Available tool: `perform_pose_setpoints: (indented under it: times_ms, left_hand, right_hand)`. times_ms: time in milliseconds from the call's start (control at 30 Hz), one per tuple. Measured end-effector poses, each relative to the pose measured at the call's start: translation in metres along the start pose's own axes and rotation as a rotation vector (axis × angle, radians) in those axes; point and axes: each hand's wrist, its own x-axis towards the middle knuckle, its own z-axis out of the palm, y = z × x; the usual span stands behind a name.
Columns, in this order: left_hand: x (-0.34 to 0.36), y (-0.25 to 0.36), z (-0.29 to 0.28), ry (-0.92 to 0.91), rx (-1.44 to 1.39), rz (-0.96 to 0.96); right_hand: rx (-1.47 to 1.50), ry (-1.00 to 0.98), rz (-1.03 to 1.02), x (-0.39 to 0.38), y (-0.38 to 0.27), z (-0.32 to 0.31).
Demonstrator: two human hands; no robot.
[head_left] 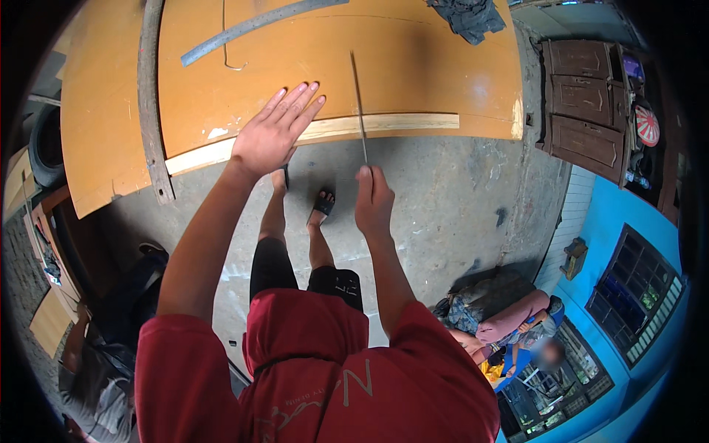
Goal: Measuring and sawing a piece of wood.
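A pale wooden strip [410,122] lies along the near edge of an orange-brown board [295,44]. My left hand [273,133] rests flat over the strip with its fingers stretched out, hiding a part of it. My right hand [374,199] is closed in a fist around the near end of a saw [357,92]. I see the saw almost edge-on as a long thin dark line, and its handle is hidden in the fist. Its blade crosses the strip to the right of my left hand and points away from me over the board.
A grey bar [258,29], a thin bent rod [224,37] and dark cloth [469,18] lie on the board. A long weathered plank [150,96] crosses its left side. A dark wooden cabinet [587,103] stands right. People sit at the lower right [509,347] and lower left [103,369].
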Motion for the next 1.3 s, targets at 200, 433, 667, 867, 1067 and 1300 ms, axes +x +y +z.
perform_pose_setpoints:
  times_ms: [200,433,667,867,1067,1300]
  left_hand:
    - [0.004,-0.002,0.000,-0.014,0.015,0.026]
    - [-0.004,-0.001,0.009,0.051,0.194,0.112]
    - [-0.001,-0.002,0.011,0.062,0.069,0.097]
    - [-0.004,0.001,0.009,0.060,0.102,0.087]
    - [-0.004,0.000,0.012,0.103,0.051,0.091]
    - [-0.001,0.000,0.009,0.069,0.104,0.089]
  right_hand:
    - [0.004,-0.043,-0.034,0.026,-0.007,0.002]
    - [0.055,0.007,-0.030,-0.006,0.005,-0.001]
    - [-0.002,-0.041,-0.018,0.013,0.003,0.001]
    - [0.015,-0.017,0.030,-0.008,0.012,0.005]
    - [-0.030,0.011,-0.021,-0.003,0.008,0.010]
    - [-0.009,0.017,-0.016,0.016,-0.002,0.017]
